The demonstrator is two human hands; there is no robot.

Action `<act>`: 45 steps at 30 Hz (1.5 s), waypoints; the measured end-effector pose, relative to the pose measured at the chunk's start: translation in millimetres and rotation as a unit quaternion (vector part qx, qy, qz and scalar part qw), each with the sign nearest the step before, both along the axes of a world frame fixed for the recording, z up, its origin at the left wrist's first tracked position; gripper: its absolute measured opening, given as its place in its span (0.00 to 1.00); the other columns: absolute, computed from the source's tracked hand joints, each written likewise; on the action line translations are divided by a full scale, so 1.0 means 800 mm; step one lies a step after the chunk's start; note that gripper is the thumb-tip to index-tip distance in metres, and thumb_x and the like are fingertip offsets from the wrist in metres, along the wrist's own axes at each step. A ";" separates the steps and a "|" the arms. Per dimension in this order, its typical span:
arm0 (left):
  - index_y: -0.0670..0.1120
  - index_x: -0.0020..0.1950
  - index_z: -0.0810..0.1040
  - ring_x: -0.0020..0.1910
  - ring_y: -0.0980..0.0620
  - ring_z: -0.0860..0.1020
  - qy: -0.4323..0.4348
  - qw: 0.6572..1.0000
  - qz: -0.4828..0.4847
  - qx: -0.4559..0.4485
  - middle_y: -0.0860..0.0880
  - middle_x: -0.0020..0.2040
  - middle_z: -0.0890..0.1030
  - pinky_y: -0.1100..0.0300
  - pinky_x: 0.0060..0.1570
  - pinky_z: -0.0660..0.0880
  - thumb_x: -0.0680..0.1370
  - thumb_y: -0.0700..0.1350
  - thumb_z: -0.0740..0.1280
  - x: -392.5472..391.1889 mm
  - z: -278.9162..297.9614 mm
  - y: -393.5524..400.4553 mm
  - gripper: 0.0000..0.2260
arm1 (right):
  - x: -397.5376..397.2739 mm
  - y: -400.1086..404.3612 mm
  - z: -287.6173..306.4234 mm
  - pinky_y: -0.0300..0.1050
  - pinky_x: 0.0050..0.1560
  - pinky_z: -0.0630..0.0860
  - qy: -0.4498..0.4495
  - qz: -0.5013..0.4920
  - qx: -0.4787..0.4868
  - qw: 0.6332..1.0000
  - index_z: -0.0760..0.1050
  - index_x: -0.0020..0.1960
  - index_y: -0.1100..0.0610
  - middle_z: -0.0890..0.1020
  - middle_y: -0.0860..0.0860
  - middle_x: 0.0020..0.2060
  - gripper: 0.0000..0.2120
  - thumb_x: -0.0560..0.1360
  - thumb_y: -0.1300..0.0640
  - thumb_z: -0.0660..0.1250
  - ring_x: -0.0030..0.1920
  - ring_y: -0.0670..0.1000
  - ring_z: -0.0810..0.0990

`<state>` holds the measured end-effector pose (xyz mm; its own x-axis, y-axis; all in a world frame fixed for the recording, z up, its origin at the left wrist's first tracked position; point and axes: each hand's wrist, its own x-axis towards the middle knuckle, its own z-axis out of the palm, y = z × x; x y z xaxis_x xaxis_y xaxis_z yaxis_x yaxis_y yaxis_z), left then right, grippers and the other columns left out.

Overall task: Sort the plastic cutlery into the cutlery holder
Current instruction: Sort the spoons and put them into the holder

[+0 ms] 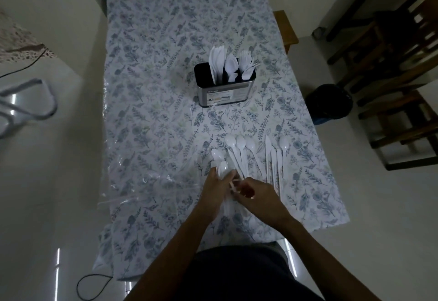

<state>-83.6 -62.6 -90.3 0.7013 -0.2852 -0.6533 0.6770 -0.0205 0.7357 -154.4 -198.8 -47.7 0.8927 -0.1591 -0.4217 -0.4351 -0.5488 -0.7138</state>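
**Most of the sorting looks done, with a spread of spoons and knives left**

Three groups of white plastic pieces already stand upright in the cutlery holder, a metal bin with dark dividers in the middle of the floral tablecloth: knives at its left, spoons in the centre, forks at its right. By my judgement the task is past halfway but not finished.

Still loose on the cloth, near the table's front edge and well apart from the holder, lie several spoons fanned with bowls pointing away from the person, and just to their right a few knives with one more spoon alongside.

The left hand is closed around a small bundle of spoons, whose bowls stick out past the fingers. The right hand is curled against that bundle, fingers bent; whether it pinches a handle or only steadies the bunch cannot be told in the dim light.

The cutlery is thin, glossy, uniform white, and looks light and slippery.
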 end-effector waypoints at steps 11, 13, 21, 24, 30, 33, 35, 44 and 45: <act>0.41 0.56 0.78 0.29 0.51 0.75 0.009 0.997 0.061 0.054 0.45 0.36 0.78 0.55 0.30 0.74 0.81 0.42 0.69 0.004 0.005 0.027 0.06 | 0.058 -0.010 -0.063 0.44 0.39 0.75 0.029 -0.033 -0.180 0.983 0.73 0.47 0.54 0.78 0.50 0.40 0.08 0.77 0.50 0.68 0.39 0.51 0.78; 0.40 0.58 0.78 0.28 0.53 0.75 0.029 0.996 0.077 0.035 0.44 0.38 0.79 0.57 0.29 0.74 0.81 0.41 0.70 0.004 0.005 0.030 0.08 | 0.054 -0.013 -0.065 0.43 0.38 0.74 0.035 -0.038 -0.169 0.984 0.72 0.43 0.53 0.78 0.50 0.37 0.08 0.77 0.51 0.69 0.38 0.51 0.78; 0.36 0.59 0.77 0.29 0.51 0.74 0.020 0.997 0.065 0.044 0.43 0.37 0.77 0.57 0.28 0.72 0.81 0.40 0.70 -0.003 0.002 0.027 0.10 | 0.035 -0.014 -0.058 0.33 0.34 0.69 0.054 -0.109 -0.148 0.981 0.79 0.47 0.54 0.82 0.46 0.39 0.06 0.75 0.52 0.72 0.38 0.45 0.79; 0.39 0.50 0.80 0.29 0.48 0.73 0.004 0.998 0.057 0.019 0.41 0.36 0.76 0.55 0.30 0.71 0.78 0.43 0.74 -0.003 0.006 0.029 0.08 | 0.024 -0.003 -0.040 0.30 0.36 0.71 0.021 -0.134 -0.121 0.983 0.79 0.47 0.52 0.83 0.44 0.40 0.04 0.76 0.52 0.71 0.38 0.40 0.79; 0.47 0.49 0.85 0.43 0.45 0.86 0.009 0.994 0.107 0.004 0.42 0.46 0.87 0.48 0.47 0.82 0.80 0.51 0.72 -0.001 0.010 0.036 0.08 | -0.011 0.049 -0.002 0.32 0.35 0.69 -0.033 0.020 -0.130 0.991 0.70 0.41 0.48 0.75 0.42 0.35 0.09 0.74 0.54 0.71 0.33 0.40 0.74; 0.41 0.53 0.83 0.48 0.39 0.84 0.018 0.987 0.159 -0.018 0.38 0.48 0.86 0.44 0.51 0.81 0.82 0.45 0.68 -0.006 0.002 0.050 0.08 | -0.014 0.054 -0.010 0.38 0.38 0.72 -0.047 0.085 -0.127 0.987 0.71 0.44 0.48 0.74 0.41 0.39 0.09 0.74 0.47 0.71 0.36 0.41 0.73; 0.38 0.57 0.80 0.51 0.36 0.83 0.017 0.984 0.177 -0.013 0.33 0.52 0.83 0.40 0.52 0.81 0.79 0.48 0.70 -0.008 -0.002 0.061 0.15 | -0.005 0.051 -0.017 0.41 0.40 0.76 -0.043 0.078 -0.096 0.991 0.73 0.48 0.48 0.77 0.42 0.43 0.15 0.74 0.36 0.67 0.40 0.43 0.77; 0.36 0.55 0.78 0.41 0.43 0.84 0.061 0.978 0.198 -0.035 0.37 0.45 0.84 0.45 0.44 0.85 0.79 0.36 0.71 0.001 0.009 0.083 0.07 | 0.034 0.046 -0.054 0.48 0.53 0.79 0.004 0.136 -0.280 0.950 0.72 0.65 0.58 0.77 0.55 0.61 0.16 0.80 0.52 0.64 0.57 0.55 0.79; 0.38 0.53 0.78 0.39 0.44 0.84 0.063 0.979 0.193 -0.036 0.40 0.43 0.84 0.46 0.42 0.85 0.79 0.37 0.72 0.000 0.012 0.082 0.05 | 0.031 0.046 -0.055 0.48 0.53 0.78 0.010 0.125 -0.268 0.955 0.72 0.65 0.58 0.78 0.54 0.60 0.16 0.79 0.54 0.64 0.58 0.55 0.79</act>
